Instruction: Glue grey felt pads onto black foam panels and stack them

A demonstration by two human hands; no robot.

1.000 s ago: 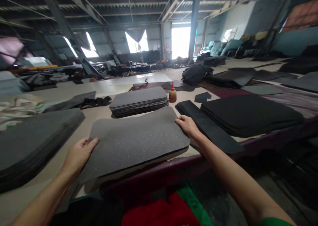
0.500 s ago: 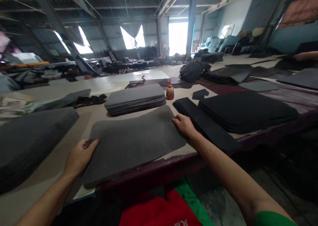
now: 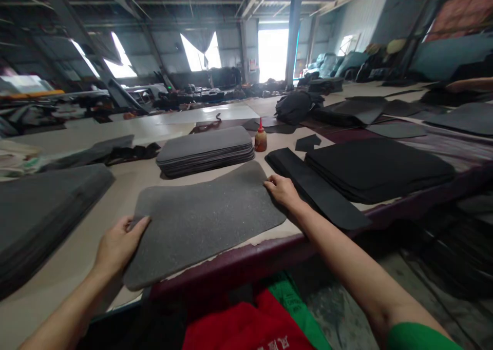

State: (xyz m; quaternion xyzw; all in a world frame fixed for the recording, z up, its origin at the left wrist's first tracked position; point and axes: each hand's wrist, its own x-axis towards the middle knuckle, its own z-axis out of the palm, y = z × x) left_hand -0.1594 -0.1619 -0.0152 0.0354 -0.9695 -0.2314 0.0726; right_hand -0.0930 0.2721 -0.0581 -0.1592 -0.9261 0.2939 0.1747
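A dark grey sheet with rounded corners lies at the table's near edge, its far side bowed a little. My left hand pinches its left edge, thumb on top and fingers underneath. At the opposite edge, my right hand grips the sheet between thumb and fingers. Just beyond it sits a neat stack of similar grey sheets. A squeeze bottle with a red nozzle stands upright by that stack's right end. Right of my right hand lies a long black strip.
A pile of black sheets rests on the right, beside the strip. Another thick grey stack occupies the left. A small dark scrap and a bunched black bundle lie farther back. Another person's arm shows at the far right.
The grey sheet's near edge has settled lower and its surface looks flatter and lighter. Both hands keep their hold on its sides. The view has shifted slightly.
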